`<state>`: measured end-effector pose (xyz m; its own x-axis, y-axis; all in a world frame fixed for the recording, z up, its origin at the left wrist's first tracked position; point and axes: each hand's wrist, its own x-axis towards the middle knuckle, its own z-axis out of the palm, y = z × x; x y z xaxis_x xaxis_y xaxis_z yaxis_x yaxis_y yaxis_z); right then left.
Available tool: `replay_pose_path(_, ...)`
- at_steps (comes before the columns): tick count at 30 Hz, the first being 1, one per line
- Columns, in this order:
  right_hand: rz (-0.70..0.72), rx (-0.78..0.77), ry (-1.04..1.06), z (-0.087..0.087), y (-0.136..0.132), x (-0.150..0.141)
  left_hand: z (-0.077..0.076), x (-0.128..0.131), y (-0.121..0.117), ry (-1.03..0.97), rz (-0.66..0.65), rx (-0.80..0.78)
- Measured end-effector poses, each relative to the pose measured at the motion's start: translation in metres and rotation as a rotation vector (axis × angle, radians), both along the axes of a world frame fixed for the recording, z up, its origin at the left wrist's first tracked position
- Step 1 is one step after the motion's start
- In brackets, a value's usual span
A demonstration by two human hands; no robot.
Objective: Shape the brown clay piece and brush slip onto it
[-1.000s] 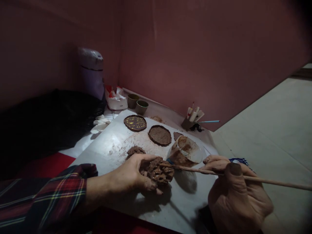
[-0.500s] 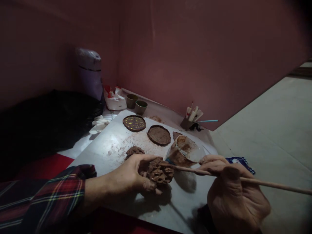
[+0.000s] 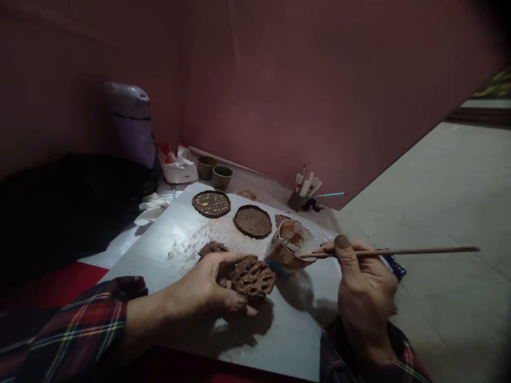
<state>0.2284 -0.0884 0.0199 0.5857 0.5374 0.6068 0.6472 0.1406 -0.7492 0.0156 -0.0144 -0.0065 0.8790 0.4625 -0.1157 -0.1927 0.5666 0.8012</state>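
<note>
Left hand [image 3: 217, 283], lower centre, grips pitted brown lump [image 3: 255, 276]; right hand [image 3: 364, 282], lower right, pinches near-level stick [image 3: 419, 251], tip seemingly at smeared cup [image 3: 288, 256] mouth, brown discs [image 3: 252, 221] behind.

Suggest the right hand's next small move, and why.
I'd probably dip the thin brown wooden stick into the clear, brown-smeared round cup: the right hand has its tip by the rim, contact unclear, while the left hand holds the brown, hole-pitted, clay-like lump apart from the tip.

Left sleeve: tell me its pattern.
Plaid, red and dark with yellow and whitish lines; the head view shows the left sleeve.
</note>
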Motion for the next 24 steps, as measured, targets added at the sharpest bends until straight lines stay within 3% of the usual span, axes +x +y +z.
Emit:
replay_pose_path(5,-0.040,0.344,0.439,0.010,0.003,0.007,-0.001,-0.001,0.000,0.015,0.010,-0.048)
replay_pose_path(8,-0.009,0.459,0.494,0.017,-0.001,0.004,-0.001,-0.001,0.000,0.015,0.014,-0.047)
replay_pose_path(16,0.192,0.418,0.143,0.020,-0.010,-0.025,0.001,-0.001,0.001,0.000,0.011,-0.050)
replay_pose_path(24,0.221,0.235,-0.006,0.018,-0.016,-0.027,-0.002,0.000,0.001,0.000,0.011,-0.041)
